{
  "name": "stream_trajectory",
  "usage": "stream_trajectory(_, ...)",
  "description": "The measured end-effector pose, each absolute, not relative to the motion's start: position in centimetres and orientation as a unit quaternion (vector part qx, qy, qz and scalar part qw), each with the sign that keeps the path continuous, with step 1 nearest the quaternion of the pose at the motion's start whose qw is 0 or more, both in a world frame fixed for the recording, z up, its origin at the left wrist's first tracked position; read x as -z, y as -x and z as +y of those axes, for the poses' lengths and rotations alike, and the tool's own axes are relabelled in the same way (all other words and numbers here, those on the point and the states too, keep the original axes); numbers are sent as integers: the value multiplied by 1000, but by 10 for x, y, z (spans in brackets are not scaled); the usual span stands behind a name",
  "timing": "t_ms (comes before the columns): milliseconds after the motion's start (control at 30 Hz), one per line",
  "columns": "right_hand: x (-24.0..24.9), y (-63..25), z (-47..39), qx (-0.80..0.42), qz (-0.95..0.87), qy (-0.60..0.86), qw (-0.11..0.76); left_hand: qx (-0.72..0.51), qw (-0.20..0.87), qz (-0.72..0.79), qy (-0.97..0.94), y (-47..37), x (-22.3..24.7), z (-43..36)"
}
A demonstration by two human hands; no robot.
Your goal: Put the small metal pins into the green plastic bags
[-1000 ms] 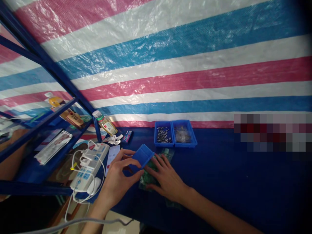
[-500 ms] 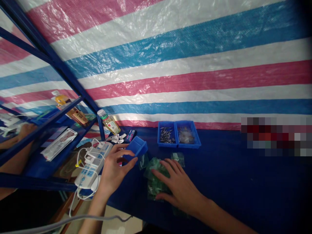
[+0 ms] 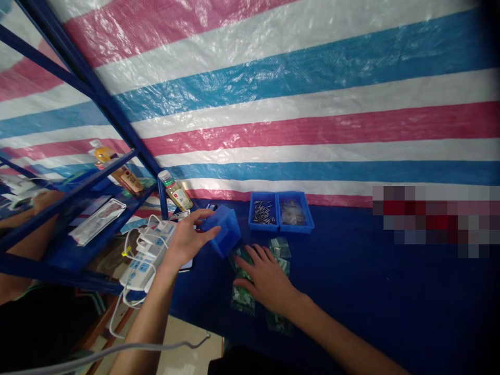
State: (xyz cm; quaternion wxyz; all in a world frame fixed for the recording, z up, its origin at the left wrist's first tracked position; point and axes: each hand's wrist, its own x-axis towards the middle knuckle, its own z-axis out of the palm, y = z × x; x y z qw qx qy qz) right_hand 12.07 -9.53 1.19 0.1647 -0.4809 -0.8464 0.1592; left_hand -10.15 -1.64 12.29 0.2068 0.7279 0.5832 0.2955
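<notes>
My left hand (image 3: 191, 234) grips a small blue plastic bin (image 3: 224, 232), tipped over on its side above the blue table. To its right, my right hand (image 3: 261, 276) lies with fingers spread on several small clear bags (image 3: 242, 299) with green contents. More of these bags (image 3: 280, 248) poke out beyond the fingertips and below the palm. The hand hides part of the pile. Further back stand two blue bins side by side: the left bin (image 3: 264, 212) has thin metal pins in it, the right bin (image 3: 292, 212) small clear bags.
A white power strip (image 3: 146, 258) with tangled cables lies at the left edge, beside a blue metal frame (image 3: 113, 125). A drink bottle (image 3: 175, 191) leans behind it. Beyond the frame, another person's arm (image 3: 35, 224) shows. Striped sheeting (image 3: 297, 114) closes off the back.
My left hand has tilted the bin further over. My right hand has moved slightly left and down across the bags, which now lie more spread out and flatter.
</notes>
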Motion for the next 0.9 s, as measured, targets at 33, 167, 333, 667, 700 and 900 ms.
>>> stream_trajectory(33, -14, -124, -99, -162, -842, 485, 170, -286, 200, 587, -730, 104, -122, -3)
stream_trajectory(167, -22, -140, -102, -157, -823, 506, 205, -219, 231, 555, -768, 115, -121, 62)
stream_trajectory(333, -15, -161, -96, -168, -802, 548, 166, -112, 242, 508, -819, 124, -119, 139)
stream_trajectory(667, -6, -178, -124, -221, -821, 505, 145, -44, 135, 524, -840, 93, -71, 185)
stream_trajectory(700, -6, -179, -126, -222, -822, 504, 146, -66, 144, 524, -837, 90, -69, 180)
stream_trajectory(900, -5, -194, -136, -225, -819, 500, 165, -310, 89, 500, -804, 70, -89, 71)
